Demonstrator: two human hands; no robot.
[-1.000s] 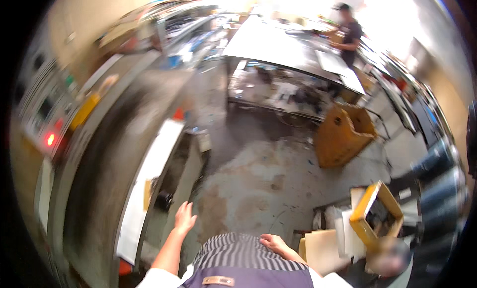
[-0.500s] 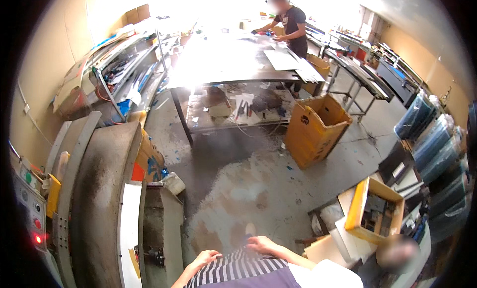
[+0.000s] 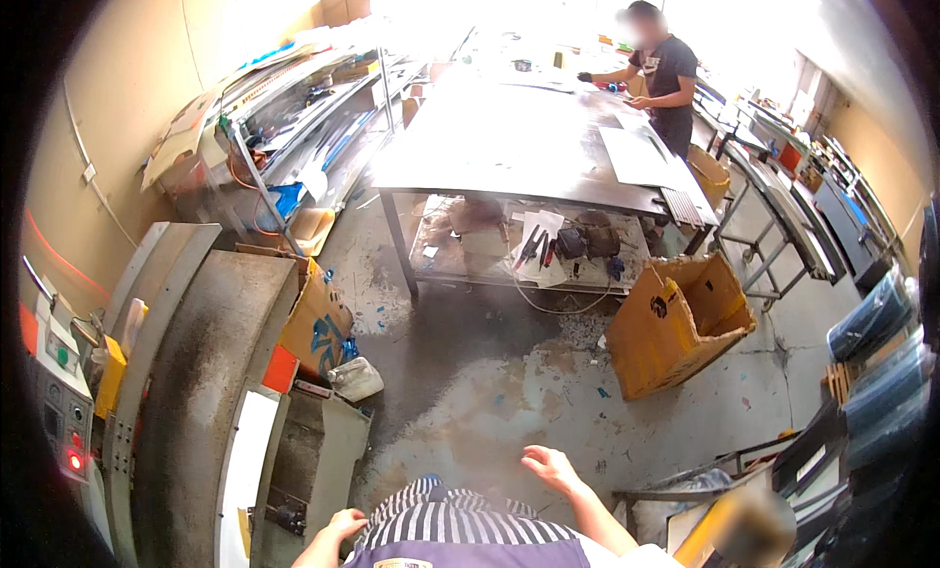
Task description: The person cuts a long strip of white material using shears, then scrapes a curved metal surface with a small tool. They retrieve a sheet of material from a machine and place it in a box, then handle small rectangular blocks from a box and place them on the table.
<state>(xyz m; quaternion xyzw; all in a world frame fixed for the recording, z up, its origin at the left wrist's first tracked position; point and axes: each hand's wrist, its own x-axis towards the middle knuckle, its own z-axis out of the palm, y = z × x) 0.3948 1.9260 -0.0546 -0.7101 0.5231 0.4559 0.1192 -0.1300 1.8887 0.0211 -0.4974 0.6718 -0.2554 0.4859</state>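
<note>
Near the bottom edge, my left hand (image 3: 345,523) hangs beside my striped trousers (image 3: 455,509), its fingers loosely open with nothing seen in them. My right hand (image 3: 551,467) is held out in front of me over the grey floor (image 3: 490,372). Its fingers are loosely bent and apart, holding nothing. Neither hand touches an object. Closest to the left hand is a large grey machine (image 3: 201,372) with a white panel along its side. A yellow-edged box (image 3: 697,537), partly cut off and blurred, lies off to the right of my right hand.
Ahead stands a big metal-topped table (image 3: 490,142) with tools on its lower shelf. A worker (image 3: 668,73) is at its far right side. A tall open cardboard box (image 3: 651,338) stands before it. A cluttered rack (image 3: 294,108) is left; wrapped rolls (image 3: 886,382) stand right.
The view has turned left, so the table and cardboard box sit further right. My hands have moved apart, the right one swinging outward. The yellow-edged box has mostly slipped out of view.
</note>
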